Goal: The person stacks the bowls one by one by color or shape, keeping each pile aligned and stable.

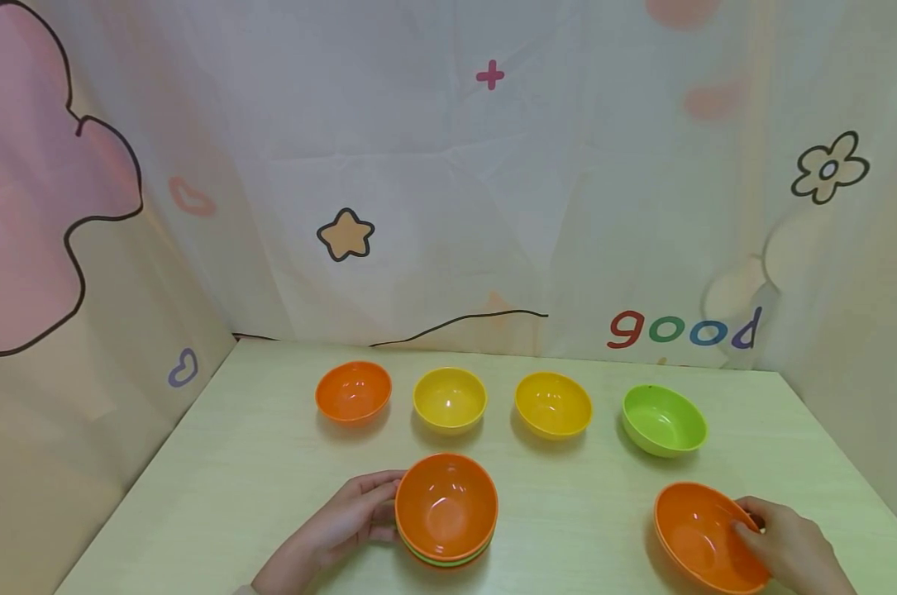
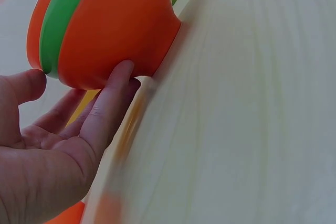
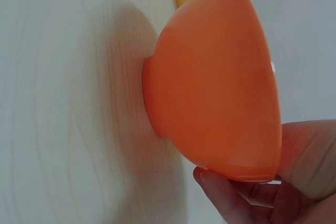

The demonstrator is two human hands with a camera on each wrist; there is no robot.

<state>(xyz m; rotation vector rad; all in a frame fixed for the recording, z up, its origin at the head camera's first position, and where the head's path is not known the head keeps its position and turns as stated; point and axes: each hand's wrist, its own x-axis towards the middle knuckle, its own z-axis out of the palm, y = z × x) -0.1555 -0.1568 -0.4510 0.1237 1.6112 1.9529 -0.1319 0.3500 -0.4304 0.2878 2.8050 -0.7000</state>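
In the head view, a stack of bowls stands at the front middle of the table: an orange one on top, a green one under it, an orange one lowest. My left hand rests against the stack's left side, its fingers extended along the lowest bowl and the thumb by the rims. At the right front, my right hand pinches the rim of a single orange bowl, thumb inside and fingers outside. That bowl tilts, and in the right wrist view its foot appears slightly off the table.
Behind the stack runs a row of separate bowls: an orange bowl, a yellow bowl, a second yellow bowl and a green bowl. A printed cloth hangs behind the pale wooden table and at both sides.
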